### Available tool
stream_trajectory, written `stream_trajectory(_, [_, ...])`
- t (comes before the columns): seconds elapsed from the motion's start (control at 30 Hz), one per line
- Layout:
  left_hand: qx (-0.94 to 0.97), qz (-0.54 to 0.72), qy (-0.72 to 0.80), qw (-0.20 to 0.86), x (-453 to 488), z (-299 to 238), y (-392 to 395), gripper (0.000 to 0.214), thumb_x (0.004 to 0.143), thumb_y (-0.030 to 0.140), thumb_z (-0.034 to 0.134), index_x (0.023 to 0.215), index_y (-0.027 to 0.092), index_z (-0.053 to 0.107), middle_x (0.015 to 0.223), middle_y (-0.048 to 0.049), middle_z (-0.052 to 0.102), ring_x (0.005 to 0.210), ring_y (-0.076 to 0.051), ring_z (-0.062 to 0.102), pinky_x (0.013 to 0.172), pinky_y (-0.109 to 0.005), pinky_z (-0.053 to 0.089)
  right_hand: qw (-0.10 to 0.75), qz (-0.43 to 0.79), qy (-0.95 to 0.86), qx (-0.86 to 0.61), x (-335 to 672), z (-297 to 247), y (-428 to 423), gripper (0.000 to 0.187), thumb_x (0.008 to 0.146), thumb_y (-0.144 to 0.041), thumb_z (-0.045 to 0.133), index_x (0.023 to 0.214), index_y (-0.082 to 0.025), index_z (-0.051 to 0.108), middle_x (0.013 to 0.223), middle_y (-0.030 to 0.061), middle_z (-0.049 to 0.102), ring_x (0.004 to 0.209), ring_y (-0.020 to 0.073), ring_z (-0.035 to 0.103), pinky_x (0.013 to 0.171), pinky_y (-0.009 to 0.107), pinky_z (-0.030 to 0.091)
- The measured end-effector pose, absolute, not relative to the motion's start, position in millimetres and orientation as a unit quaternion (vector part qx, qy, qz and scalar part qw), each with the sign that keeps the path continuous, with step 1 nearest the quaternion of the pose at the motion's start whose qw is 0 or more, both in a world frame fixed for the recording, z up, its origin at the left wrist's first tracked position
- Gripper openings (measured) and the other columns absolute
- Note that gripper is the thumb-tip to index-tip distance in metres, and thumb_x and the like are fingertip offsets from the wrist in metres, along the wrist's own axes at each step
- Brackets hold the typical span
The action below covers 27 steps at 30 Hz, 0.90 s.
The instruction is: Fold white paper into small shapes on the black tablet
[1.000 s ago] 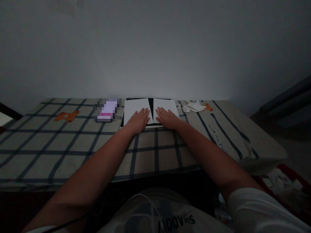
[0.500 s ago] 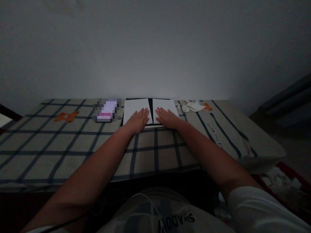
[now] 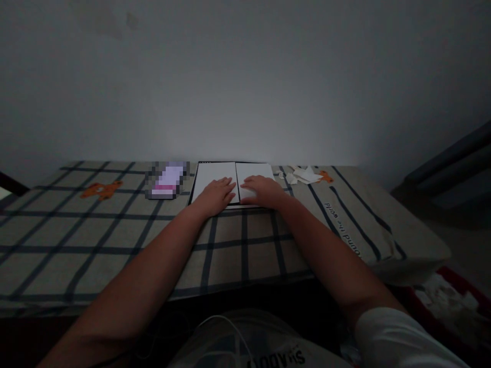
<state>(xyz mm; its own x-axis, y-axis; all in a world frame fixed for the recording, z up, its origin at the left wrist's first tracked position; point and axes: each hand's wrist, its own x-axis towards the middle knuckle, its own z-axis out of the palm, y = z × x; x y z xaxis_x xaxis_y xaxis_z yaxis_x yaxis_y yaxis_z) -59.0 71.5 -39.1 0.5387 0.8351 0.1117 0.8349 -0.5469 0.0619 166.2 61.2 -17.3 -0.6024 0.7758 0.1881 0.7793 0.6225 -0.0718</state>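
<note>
Two white sheets of paper lie side by side on a flat dark board against the wall. My left hand (image 3: 218, 196) rests flat on the left sheet (image 3: 215, 173), fingers spread. On the right sheet (image 3: 256, 169) lies my right hand (image 3: 264, 191), palm down with its fingers apart. A narrow dark gap runs between the sheets, and the board's dark edge (image 3: 194, 190) shows around them. What is beneath my palms is hidden.
A checked cloth (image 3: 153, 266) covers the table. A blurred phone-like device (image 3: 168, 180) lies to the left. Torn paper scraps (image 3: 305, 175) are on the right. A red container (image 3: 456, 301) with pale crumpled stuff stands below the table's right end.
The two sheets have come closer, so the wide tapering dark gap between them is now a thin line. My right hand's fingers are more bent. The whole view has shifted slightly.
</note>
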Motion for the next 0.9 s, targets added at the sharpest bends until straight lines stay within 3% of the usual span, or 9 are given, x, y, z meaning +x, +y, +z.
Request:
stream_trajectory(0.1, [0.878, 0.057, 0.475, 0.000, -60.7, -37.2, 70.9, 0.053, 0.105, 0.040, 0.038, 0.153, 0.019, 0.048, 0.163, -0.0147, 0.040, 0.151, -0.029, 0.038, 0.124, -0.055, 0.027, 0.079, 0.012, -0.906, -0.415, 165.6, -14.5, 57.2, 0.067, 0.083, -0.064, 0.072, 0.135, -0.021, 0.067, 0.143, 0.0135, 0.062, 0.130, 0.0324, 0.058, 0.103, 0.046, 0.051])
stream_trajectory(0.43, [0.888, 0.076, 0.453, 0.014, -64.1, -33.7, 74.1, 0.053, 0.103, 0.039, 0.042, 0.148, 0.012, 0.055, 0.160, -0.0180, 0.045, 0.149, -0.029, 0.042, 0.123, -0.044, 0.033, 0.068, 0.036, -0.895, -0.438, 169.1, -4.3, 51.6, 0.041, 0.090, -0.050, 0.068, 0.125, -0.028, 0.074, 0.128, 0.0050, 0.074, 0.120, 0.0288, 0.065, 0.098, 0.041, 0.050])
stream_trajectory(0.63, [0.883, 0.079, 0.463, -0.002, -64.7, -36.3, 75.8, 0.052, 0.103, 0.041, 0.042, 0.145, 0.016, 0.058, 0.158, -0.0167, 0.048, 0.147, -0.030, 0.044, 0.121, -0.049, 0.034, 0.059, 0.039, -0.908, -0.412, 165.6, -3.1, 48.1, 0.052, 0.082, -0.056, 0.076, 0.125, -0.026, 0.073, 0.134, 0.0081, 0.069, 0.124, 0.0314, 0.062, 0.095, 0.042, 0.052])
stream_trajectory(0.77, [0.879, 0.082, 0.469, -0.008, -65.8, -36.4, 75.5, 0.052, 0.102, 0.043, 0.042, 0.145, 0.019, 0.059, 0.158, -0.0145, 0.049, 0.147, -0.030, 0.045, 0.121, -0.051, 0.034, 0.060, 0.036, -0.912, -0.405, 164.9, -4.5, 49.2, 0.040, 0.087, -0.047, 0.072, 0.120, -0.024, 0.075, 0.129, 0.0077, 0.071, 0.120, 0.0299, 0.063, 0.093, 0.041, 0.051])
stream_trajectory(0.9, [0.879, 0.096, 0.467, -0.011, -65.7, -36.1, 75.3, 0.051, 0.102, 0.043, 0.044, 0.143, 0.018, 0.061, 0.156, -0.0136, 0.051, 0.146, -0.028, 0.046, 0.122, -0.045, 0.035, 0.076, 0.052, -0.905, -0.415, 164.3, -1.8, 46.8, 0.029, 0.091, -0.040, 0.067, 0.111, -0.024, 0.077, 0.121, 0.0056, 0.075, 0.114, 0.0263, 0.066, 0.093, 0.037, 0.049])
